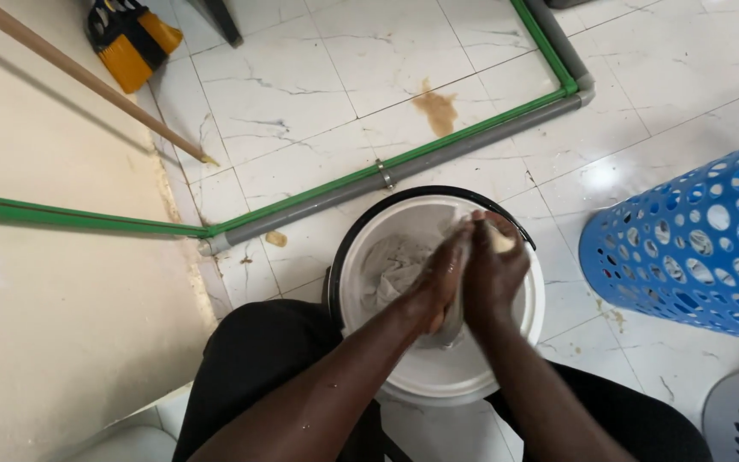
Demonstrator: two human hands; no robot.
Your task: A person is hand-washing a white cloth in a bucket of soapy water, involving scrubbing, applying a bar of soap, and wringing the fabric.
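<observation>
1. The left hand (440, 278) and the right hand (493, 272) are pressing together over a round white plastic bucket (523, 321), the fingers of both clenched on a wet, pale cloth (397, 265).
2. The cloth is looking limp, creased and greyish-white; part of it is bunching between the palms, and the rest is lying crumpled inside the bucket against its left wall.
3. A small cream-coloured lump, possibly soap (501, 240), is showing at the right fingertips; what it is cannot be told for certain.
4. Both forearms are glistening with water drops.
5. The bucket is standing on the floor (301, 94) between the person's knees, its smooth rim edged by a dark band at the far side.
6. The floor is shining: glossy white marble-look tiles with thin grey veins and a brown stain (438, 109).
7. A green pipe (472, 128) and a grey pipe (438, 154) are running side by side just beyond the bucket.
8. A blue plastic basket (694, 248), pierced with round holes, is standing near on the right.
9. A wooden broom handle (87, 81) is leaning along the cream wall.
</observation>
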